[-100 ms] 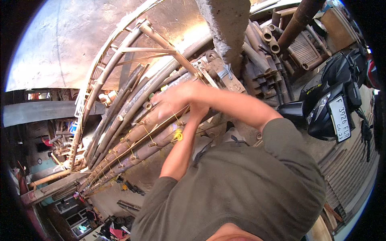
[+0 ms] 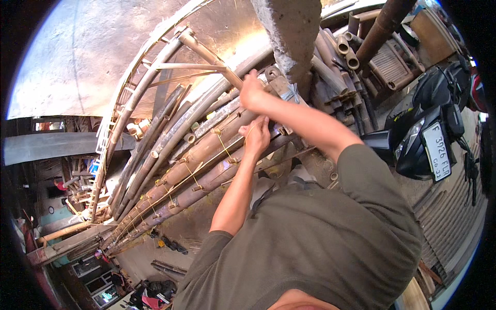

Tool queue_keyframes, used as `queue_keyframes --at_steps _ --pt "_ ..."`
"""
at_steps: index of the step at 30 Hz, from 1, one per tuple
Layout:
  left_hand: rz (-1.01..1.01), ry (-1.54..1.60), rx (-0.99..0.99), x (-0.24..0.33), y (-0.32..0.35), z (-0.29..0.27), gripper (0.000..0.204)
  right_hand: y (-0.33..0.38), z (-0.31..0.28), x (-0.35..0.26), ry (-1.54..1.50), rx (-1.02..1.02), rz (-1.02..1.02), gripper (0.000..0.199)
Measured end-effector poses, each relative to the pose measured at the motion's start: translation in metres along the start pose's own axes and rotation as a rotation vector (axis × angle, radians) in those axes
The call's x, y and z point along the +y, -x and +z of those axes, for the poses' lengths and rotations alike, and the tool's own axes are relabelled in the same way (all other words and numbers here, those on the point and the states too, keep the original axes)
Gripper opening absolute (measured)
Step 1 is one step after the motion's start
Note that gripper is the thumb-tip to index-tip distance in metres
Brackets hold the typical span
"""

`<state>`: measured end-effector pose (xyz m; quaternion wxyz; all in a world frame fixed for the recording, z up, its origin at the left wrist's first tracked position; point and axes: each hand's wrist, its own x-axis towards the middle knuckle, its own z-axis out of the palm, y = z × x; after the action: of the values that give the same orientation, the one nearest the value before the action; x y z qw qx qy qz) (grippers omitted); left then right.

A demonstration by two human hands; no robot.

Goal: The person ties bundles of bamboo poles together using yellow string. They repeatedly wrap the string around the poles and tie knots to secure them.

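Two long brown bamboo poles run side by side from lower left toward my hands, the upper pole [image 2: 199, 153] and the lower pole [image 2: 206, 178]. Short pegs stick out along both, with thin yellow cord [image 2: 226, 150] strung between them and a slender strip lying lengthwise. My left hand [image 2: 257, 137] is closed at the poles' near right end, its fingertips pinching the yellow cord. Just above it, my right hand [image 2: 252, 94] is raised beside a slanting bamboo post [image 2: 227, 71]. Its fingers look curled, and whatever they hold is hidden.
More bamboo poles [image 2: 181, 124] lie behind the work. A curved bamboo ladder-like frame [image 2: 116, 108] leans against the wall. A rough concrete pillar [image 2: 289, 36] stands ahead, with stacked bamboo pieces [image 2: 333, 72] beyond it. A black motorcycle [image 2: 413, 139] is parked at right.
My right hand has swung up and right, off the upper pole. My left hand has shifted slightly up and right. The yellow cord bundle below my left hand no longer shows there.
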<state>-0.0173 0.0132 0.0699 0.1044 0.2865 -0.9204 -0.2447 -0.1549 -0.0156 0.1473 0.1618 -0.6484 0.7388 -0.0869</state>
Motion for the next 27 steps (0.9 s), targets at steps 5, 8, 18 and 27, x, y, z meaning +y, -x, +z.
queue_keyframes --at_steps 5,8,18,27 --pt "-0.057 0.008 0.028 -0.009 0.020 -0.002 0.028 0.039 -0.016 -0.006 -1.463 0.153 0.008 0.038" --pt "-0.023 -0.016 0.053 -0.003 0.022 0.001 0.023 0.147 0.019 -0.016 -0.771 -0.141 -0.383 0.040" --pt "-0.083 0.711 0.174 -0.020 -0.136 -0.048 0.031 0.204 0.135 -0.050 -0.364 0.174 0.097 0.040" --pt "0.056 0.075 -0.003 -0.150 -0.092 -0.065 0.050 0.173 0.153 -0.160 -0.306 0.536 0.048 0.022"
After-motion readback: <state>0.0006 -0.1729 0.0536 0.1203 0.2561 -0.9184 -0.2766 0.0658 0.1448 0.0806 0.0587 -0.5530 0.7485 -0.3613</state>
